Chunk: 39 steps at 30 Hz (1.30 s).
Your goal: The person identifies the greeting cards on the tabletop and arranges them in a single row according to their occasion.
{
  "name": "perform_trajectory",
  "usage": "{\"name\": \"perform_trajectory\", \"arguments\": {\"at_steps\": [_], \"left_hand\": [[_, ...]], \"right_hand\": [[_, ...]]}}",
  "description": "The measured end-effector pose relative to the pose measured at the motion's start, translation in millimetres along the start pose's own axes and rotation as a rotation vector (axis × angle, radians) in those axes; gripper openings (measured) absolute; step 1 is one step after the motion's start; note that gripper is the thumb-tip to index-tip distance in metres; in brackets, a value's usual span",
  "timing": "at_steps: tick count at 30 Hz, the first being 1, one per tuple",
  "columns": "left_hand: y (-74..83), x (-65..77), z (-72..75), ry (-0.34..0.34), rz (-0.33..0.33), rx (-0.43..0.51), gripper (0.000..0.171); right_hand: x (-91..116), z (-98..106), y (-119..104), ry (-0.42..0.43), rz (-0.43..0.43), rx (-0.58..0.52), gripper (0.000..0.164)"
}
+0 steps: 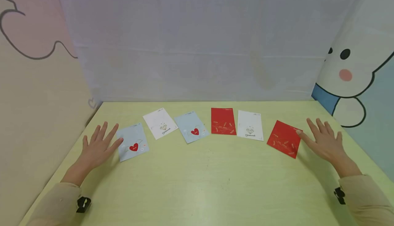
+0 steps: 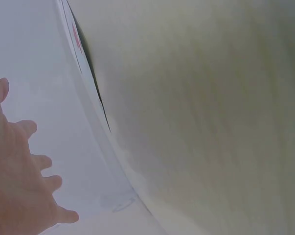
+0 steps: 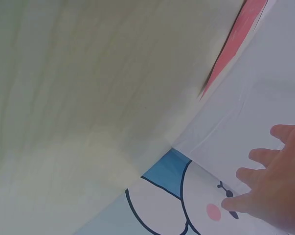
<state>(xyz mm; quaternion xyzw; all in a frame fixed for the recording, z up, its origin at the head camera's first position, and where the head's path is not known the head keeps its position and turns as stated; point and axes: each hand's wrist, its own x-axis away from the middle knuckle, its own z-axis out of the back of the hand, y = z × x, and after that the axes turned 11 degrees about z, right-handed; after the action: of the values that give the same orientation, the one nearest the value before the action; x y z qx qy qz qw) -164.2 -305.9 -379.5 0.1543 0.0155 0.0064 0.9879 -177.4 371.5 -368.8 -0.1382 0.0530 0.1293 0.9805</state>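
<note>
My left hand [image 1: 97, 149] is spread with straight fingers at the left, its thumb overlapping the edge of a light blue card with a red heart [image 1: 133, 142]. At the right my right hand [image 1: 327, 142] is spread too, thumb tip over the corner of a red card [image 1: 285, 139]. Neither hand holds anything. Between them lie a white card with a gold diamond print [image 1: 160, 123], a second blue heart card [image 1: 191, 127], another red card [image 1: 223, 121] and a second white card [image 1: 250, 125]. Both wrist views show the fingers [image 2: 42, 161] stretched out in the air.
The cards lie in a loose arc on a pale yellow-green table [image 1: 197, 181]. Behind its far edge hangs a white cloth [image 1: 197, 41]. Cartoon-printed walls [image 1: 344, 61] stand at both sides, and each sleeve has a black wrist device [image 1: 83, 204] below it.
</note>
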Motion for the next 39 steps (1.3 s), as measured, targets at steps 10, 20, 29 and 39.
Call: {"name": "perform_trajectory", "arguments": {"at_steps": [10,20,29,39], "left_hand": [[-0.1,-0.4,0.0,-0.005,0.002,-0.011,0.067],[-1.1,-0.2,5.6,0.021,0.054,0.159,0.072],[-3.4,5.1,11.6,-0.117,0.241,0.520,0.074],[-51.1,-13.2,-25.2,-0.208,0.311,0.938,0.079]], "right_hand": [[-1,-1,-2,0.011,-0.002,-0.002,0.075],[-3,0,-3,0.138,0.017,-0.190,0.062],[-10,-23,35,0.190,-0.170,-0.609,0.064],[-14,-24,22,0.227,-0.300,-1.400,0.074]]}}
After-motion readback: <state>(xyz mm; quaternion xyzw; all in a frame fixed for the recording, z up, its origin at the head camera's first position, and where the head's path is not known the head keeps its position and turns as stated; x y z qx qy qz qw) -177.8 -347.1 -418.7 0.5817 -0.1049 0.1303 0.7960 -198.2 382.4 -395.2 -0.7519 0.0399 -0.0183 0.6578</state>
